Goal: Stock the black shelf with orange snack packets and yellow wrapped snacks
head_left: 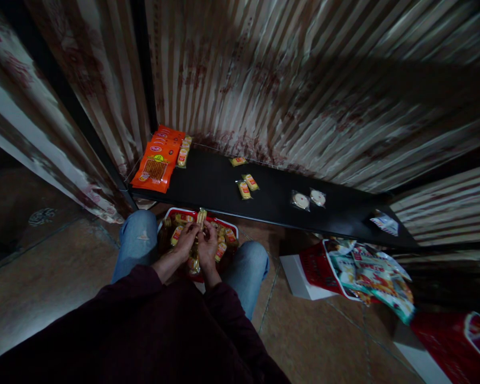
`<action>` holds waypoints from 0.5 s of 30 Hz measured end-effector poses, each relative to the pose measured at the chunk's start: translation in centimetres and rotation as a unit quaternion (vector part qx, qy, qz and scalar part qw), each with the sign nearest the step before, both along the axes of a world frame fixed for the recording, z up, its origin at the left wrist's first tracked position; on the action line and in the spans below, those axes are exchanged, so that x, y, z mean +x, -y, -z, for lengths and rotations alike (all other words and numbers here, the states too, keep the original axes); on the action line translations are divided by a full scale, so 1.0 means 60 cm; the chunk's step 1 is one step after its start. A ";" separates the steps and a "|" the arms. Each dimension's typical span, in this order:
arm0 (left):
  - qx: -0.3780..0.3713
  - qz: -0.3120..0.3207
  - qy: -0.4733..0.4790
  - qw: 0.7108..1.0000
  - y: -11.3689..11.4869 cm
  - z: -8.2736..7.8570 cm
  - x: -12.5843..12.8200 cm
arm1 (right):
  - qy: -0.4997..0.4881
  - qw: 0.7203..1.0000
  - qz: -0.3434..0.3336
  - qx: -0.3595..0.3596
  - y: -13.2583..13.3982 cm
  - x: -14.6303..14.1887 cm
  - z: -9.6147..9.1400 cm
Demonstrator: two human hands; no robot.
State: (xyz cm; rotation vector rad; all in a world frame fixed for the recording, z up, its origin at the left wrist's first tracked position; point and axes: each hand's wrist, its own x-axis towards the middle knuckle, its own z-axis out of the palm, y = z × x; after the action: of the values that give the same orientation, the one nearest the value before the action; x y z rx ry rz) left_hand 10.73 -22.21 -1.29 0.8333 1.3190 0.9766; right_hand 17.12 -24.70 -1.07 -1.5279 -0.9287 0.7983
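Between my knees stands a red basket (235, 229) with a white rim, holding many small yellow snack packets (221, 250). Above it, my left hand (186, 241) and my right hand (208, 244) meet with curled fingers. Both grip one wrapped snack packet (201, 215), held upright, its top showing past the fingertips. The lower part of this packet is hidden by the fingers. Just beyond is a low black shelf (212, 184), where several like packets lie: a pair of yellow packets (247, 185) in the middle and a row of packets (183, 152) at the left.
Orange snack bags (156, 165) overlap at the shelf's left end. Two round white wrapped pieces (309, 199) and a silvery packet (385, 223) lie farther right. A red basket of snack bags (318, 269) and another red basket (448, 338) stand at right. Striped curtain (240, 80) hangs behind.
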 end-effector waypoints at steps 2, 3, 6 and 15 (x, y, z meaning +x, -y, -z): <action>-0.010 0.003 0.011 1.000 0.000 -0.005 0.000 | 0.043 0.999 0.011 -0.009 0.001 -0.001 -0.002; -0.015 -0.002 0.018 1.000 0.000 -0.008 0.000 | 0.065 0.998 0.016 -0.011 0.001 -0.001 -0.003; -0.025 -0.026 0.039 0.999 0.000 -0.015 0.001 | 0.107 0.994 0.022 0.004 0.002 -0.002 -0.008; -0.059 -0.071 0.111 0.989 -0.008 -0.018 -0.001 | 0.058 0.998 0.008 0.018 0.008 0.003 -0.004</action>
State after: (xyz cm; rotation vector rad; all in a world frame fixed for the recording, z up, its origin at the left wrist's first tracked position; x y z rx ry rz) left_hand 10.66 -21.72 -0.19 0.5290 1.2421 1.0608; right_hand 17.30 -25.16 -0.81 -1.5614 -1.0093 0.6831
